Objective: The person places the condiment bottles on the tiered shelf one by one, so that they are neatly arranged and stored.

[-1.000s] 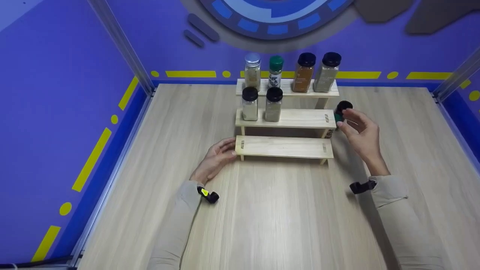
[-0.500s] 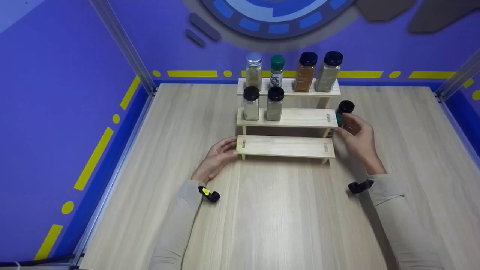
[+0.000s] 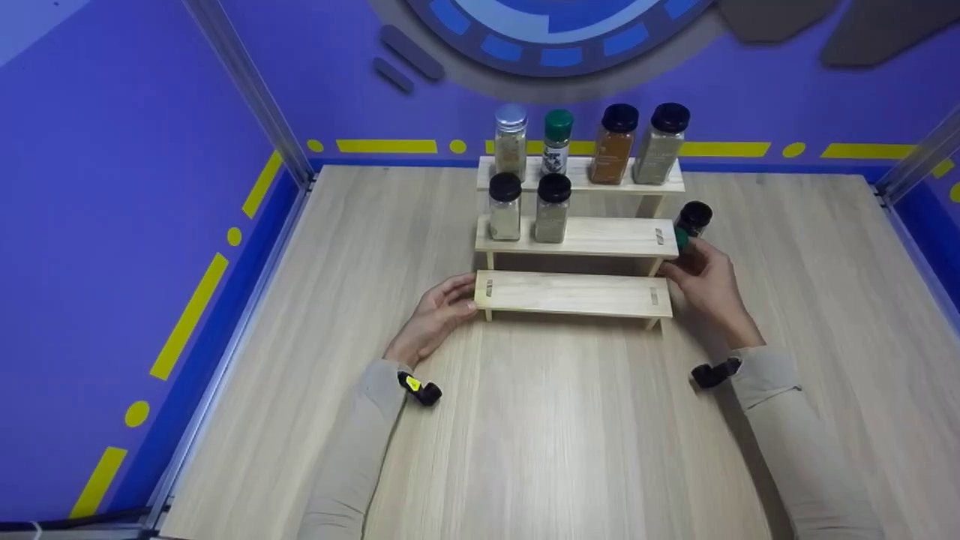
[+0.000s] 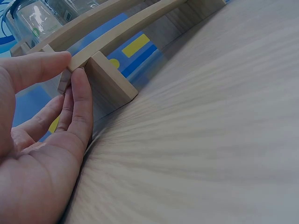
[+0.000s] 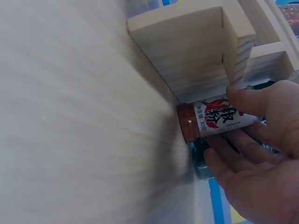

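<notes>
A three-step wooden spice rack (image 3: pixel 574 293) stands on the table. My left hand (image 3: pixel 431 319) pinches the left end of its lowest step, thumb on top and fingers below, as the left wrist view shows. At the rack's right side, my right hand (image 3: pixel 709 289) holds a small spice jar (image 5: pixel 217 114) with a white label, red-brown contents and a green cap (image 3: pixel 681 238). The thumb lies on one side of this jar and the fingers on the other; its base is close to the tabletop. Just behind it is a black-capped jar (image 3: pixel 695 217), partly hidden.
Two black-capped jars, one pale (image 3: pixel 505 210) and one greyish (image 3: pixel 553 210), stand on the middle step's left half. Along the top step are a silver-capped jar (image 3: pixel 511 142), a green-capped jar (image 3: pixel 556 142) and two black-capped jars (image 3: pixel 615 146). A blue wall (image 3: pixel 390 112) rises behind.
My right hand has come down and left from beside the black cap, and its fingers have closed around the green-capped jar. The left hand has stayed at the rack's end.
</notes>
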A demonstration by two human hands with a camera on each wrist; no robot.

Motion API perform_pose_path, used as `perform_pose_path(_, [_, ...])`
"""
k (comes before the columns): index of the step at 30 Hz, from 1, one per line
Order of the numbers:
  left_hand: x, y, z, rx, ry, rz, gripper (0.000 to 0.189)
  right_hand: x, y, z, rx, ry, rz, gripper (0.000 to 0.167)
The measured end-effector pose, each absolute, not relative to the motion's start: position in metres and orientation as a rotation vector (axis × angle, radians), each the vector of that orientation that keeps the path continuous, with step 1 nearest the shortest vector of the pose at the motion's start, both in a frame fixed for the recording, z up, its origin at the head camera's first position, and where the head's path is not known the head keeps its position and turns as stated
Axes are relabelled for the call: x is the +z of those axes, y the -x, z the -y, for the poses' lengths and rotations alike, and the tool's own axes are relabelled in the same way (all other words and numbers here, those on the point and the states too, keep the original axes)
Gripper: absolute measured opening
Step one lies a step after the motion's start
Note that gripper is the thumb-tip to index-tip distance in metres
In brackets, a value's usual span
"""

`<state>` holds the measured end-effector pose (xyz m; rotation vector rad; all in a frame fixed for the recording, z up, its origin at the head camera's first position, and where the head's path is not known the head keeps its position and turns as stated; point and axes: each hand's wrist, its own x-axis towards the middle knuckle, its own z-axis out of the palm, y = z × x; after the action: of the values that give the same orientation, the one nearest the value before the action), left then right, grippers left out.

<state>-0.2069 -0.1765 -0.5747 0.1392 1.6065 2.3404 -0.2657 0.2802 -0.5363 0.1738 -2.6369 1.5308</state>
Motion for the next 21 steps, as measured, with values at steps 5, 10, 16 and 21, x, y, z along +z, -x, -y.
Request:
perform_pose_path(5, [-0.5751, 0.2071, 0.1751, 2.343, -0.142, -1.6, 0.066, -0.5393, 0.2677, -0.2788, 1.504, -0.161, 2.662, 0.048])
perform_pose_path(10, [-0.5757, 0.2067, 0.1747, 2.334, -0.143, -1.597, 0.068, -0.5409, 0.2683, -0.2788, 1.497, -0.146, 2.68, 0.045])
perform_pose_path(16, [-0.5759, 0.2069, 0.1754, 2.34, -0.141, -1.598, 0.069, -0.5423, 0.27, -0.2794, 1.5, -0.165, 2.653, 0.043])
perform_pose_path(21, [-0.5747, 0.2073, 0.1763, 2.341, -0.147, -1.609, 0.067, -0.5409, 0.2684, -0.2826, 1.496, -0.209, 2.625, 0.043])
